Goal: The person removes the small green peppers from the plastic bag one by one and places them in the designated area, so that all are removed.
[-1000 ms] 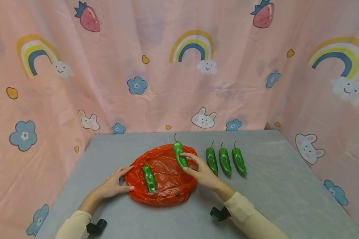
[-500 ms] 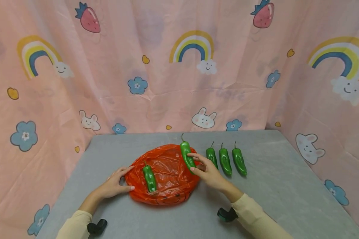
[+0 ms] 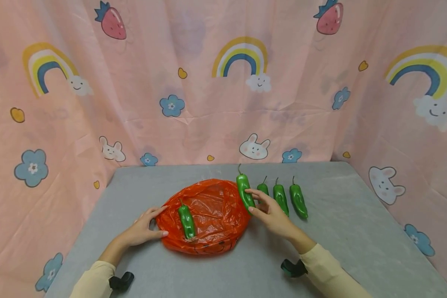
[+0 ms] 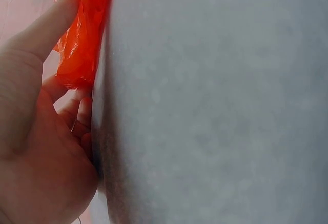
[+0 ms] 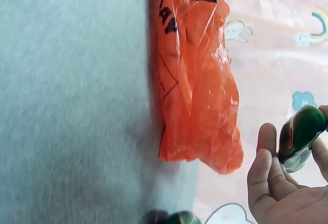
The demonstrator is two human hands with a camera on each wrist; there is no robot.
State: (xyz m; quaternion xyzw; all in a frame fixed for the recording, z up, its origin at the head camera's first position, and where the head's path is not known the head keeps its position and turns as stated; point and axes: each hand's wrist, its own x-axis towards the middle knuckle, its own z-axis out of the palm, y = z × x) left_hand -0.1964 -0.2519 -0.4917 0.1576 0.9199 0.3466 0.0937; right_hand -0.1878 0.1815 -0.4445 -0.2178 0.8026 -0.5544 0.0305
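Your left hand (image 4: 46, 147) fills the left side, palm in view. Your thumb (image 4: 54, 19) slants upward, its tip against the crinkled, glossy red plastic bag (image 4: 84, 60). Your other fingers (image 4: 83, 112) show lower down, near the bag's end, partly hidden. Grey tabletop (image 4: 215, 106) takes up most of the view, dark shadow beside your hand. Pale pink cloth (image 4: 23, 1), upper left.
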